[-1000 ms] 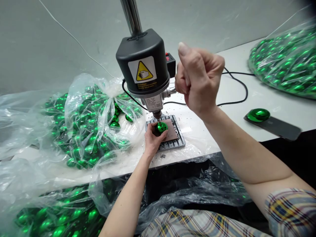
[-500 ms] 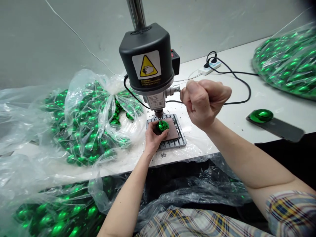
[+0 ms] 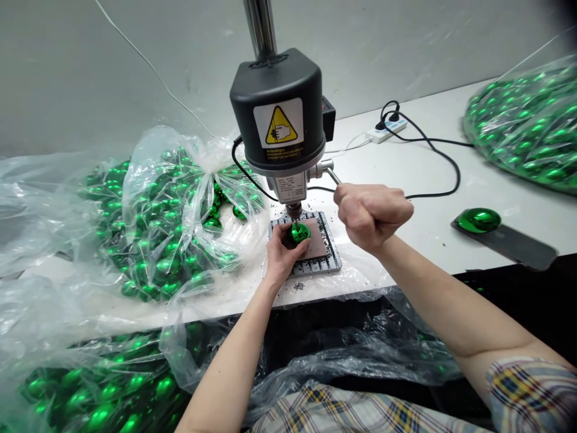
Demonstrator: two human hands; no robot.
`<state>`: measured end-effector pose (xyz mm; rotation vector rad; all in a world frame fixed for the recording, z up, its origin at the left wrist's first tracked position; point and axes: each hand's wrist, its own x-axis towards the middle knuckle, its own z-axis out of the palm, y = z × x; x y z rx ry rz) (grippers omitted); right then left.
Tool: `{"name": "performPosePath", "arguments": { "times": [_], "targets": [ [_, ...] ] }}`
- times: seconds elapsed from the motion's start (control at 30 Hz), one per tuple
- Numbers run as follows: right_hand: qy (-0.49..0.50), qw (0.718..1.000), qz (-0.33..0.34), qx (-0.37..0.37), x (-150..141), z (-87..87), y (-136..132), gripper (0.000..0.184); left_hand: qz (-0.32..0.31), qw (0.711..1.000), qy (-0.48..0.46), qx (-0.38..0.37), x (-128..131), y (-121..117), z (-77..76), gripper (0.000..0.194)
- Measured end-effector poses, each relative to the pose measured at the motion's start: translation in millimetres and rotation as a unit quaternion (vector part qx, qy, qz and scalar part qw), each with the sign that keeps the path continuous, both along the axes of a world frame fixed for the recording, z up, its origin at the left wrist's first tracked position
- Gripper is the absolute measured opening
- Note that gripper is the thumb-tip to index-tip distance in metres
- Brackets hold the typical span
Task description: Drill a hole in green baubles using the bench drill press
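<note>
My left hand (image 3: 282,251) grips a shiny green ball (image 3: 300,233) between thumb and fingers. The ball rests on a pinkish-brown pad (image 3: 319,239) on the slotted metal base (image 3: 331,263) of a drill press (image 3: 277,111). Just above the ball is the drill chuck (image 3: 294,210); its bit is at the ball's top, though the exact contact is too small to make out. My right hand (image 3: 373,215) is a fist around the press's feed lever (image 3: 334,175), whose end is hidden in the fingers. Dark shavings lie scattered over the base.
On the left, a clear plastic bag (image 3: 157,222) holds many green balls. Another full bag (image 3: 527,126) stands at the far right. A green ball (image 3: 478,220) sits on a phone (image 3: 518,245). A power strip (image 3: 386,130) with black cables lies behind; more bagged balls (image 3: 99,391) are below the table edge.
My right hand has moved down with the feed lever, and the chuck sits slightly lower over the ball. My left hand keeps hold of the ball. The whole view has shifted a little.
</note>
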<state>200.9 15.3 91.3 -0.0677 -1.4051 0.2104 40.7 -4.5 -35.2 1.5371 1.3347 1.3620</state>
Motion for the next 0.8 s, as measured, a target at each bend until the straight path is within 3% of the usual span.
{"name": "performPosePath", "arguments": {
  "times": [0.07, 0.2, 0.33, 0.4, 0.43, 0.5, 0.57, 0.63, 0.67, 0.73, 0.8],
  "targets": [
    [0.027, 0.999, -0.006, -0.043, -2, 13.8, -3, 0.054, -0.001, 1.000, 0.003, 0.002, 0, 1, -1.7, 0.048],
    [0.085, 0.980, 0.006, -0.179, -10, 65.1, 3, 0.052, 0.000, 1.000, 0.006, -0.001, 1, 1, -1.5, 0.048],
    [0.115, 0.942, 0.073, -0.307, -15, 104.2, 20, 0.050, 0.046, 0.997, 0.055, 0.026, -3, -22, 17.3, 0.042],
    [0.123, 0.927, 0.082, -0.345, -16, 109.8, 27, 0.053, 0.050, 0.991, 0.116, 0.048, -10, -46, 30.6, 0.038],
    [0.124, 0.926, 0.086, -0.345, -16, 109.8, 29, 0.053, 0.022, 0.987, 0.149, 0.051, -13, -61, 35.9, 0.037],
    [0.123, 0.933, 0.100, -0.322, -15, 106.9, 31, 0.049, -0.096, 0.969, 0.225, 0.045, -18, -91, 40.5, 0.041],
    [0.129, 0.940, 0.111, -0.297, -14, 103.1, 32, 0.044, -0.207, 0.918, 0.334, 0.051, -21, -116, 35.5, 0.047],
    [0.135, 0.941, 0.110, -0.291, -14, 100.8, 34, 0.040, -0.253, 0.858, 0.437, 0.094, -24, -132, 24.1, 0.056],
    [0.137, 0.941, 0.107, -0.291, -14, 100.2, 35, 0.039, -0.256, 0.841, 0.460, 0.128, -28, -135, 18.4, 0.060],
    [0.139, 0.942, 0.100, -0.288, -14, 99.7, 38, 0.039, -0.231, 0.852, 0.428, 0.196, -39, -129, 12.0, 0.060],
    [0.137, 0.946, 0.099, -0.277, -14, 99.2, 41, 0.037, -0.127, 0.905, 0.336, 0.227, -57, -104, 15.5, 0.041]
  ]
}}
